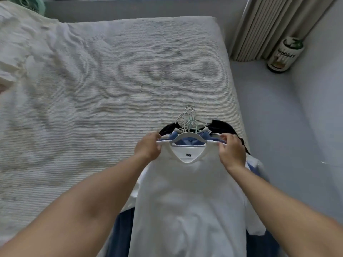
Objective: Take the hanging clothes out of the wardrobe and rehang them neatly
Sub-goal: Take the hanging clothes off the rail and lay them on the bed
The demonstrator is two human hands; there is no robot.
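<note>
A white T-shirt [187, 201] on a grey hanger [188, 135] lies on top of a pile of hung clothes at the bed's right edge. My left hand [148, 147] pinches the shirt's left shoulder over the hanger end. My right hand [232, 151] pinches the right shoulder the same way. Under it lie a blue shirt [185, 141] and a black garment [220, 126]. Several pale hanger hooks [188, 117] stick out past the collars. The wardrobe is out of view.
The bed [111, 80] has a ribbed off-white cover, with a rumpled quilt [27, 62] on its left part. Grey floor [278, 117] runs along the right. A pleated curtain [263, 25] and a labelled bottle [283, 54] stand at the far right corner.
</note>
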